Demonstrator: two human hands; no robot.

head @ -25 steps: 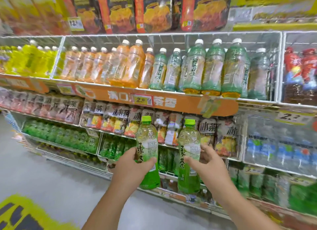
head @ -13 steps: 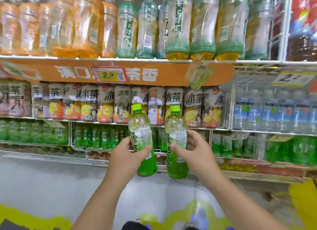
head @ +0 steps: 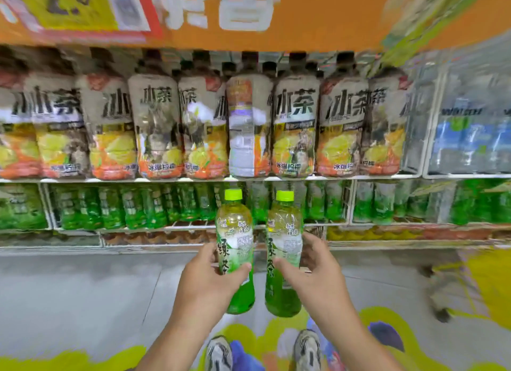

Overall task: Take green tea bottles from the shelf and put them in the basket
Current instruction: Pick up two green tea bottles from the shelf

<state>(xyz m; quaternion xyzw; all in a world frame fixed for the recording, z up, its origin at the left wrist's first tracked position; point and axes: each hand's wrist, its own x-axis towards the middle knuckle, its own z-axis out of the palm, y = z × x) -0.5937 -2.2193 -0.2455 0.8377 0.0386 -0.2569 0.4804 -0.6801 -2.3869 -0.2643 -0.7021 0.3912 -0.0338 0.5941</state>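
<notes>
While upright, left bottle [head: 235,249] in left hand [head: 210,282], right bottle [head: 283,249] in right hand [head: 312,276]

Lime-capped green tea bottles [head: 235,249]; orange shelf banner [head: 318,19]

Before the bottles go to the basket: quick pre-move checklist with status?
1. Left hand grips left green tea bottle: ok.
2. Right hand grips right green tea bottle: ok.
3. Both caps on, bottles upright: ok.
4. Bottles apart, not knocking: ok.
5. Bottles clear of the shelf: ok.
6. Basket located: cannot tell; a blurred wheeled frame shows at right.
</notes>
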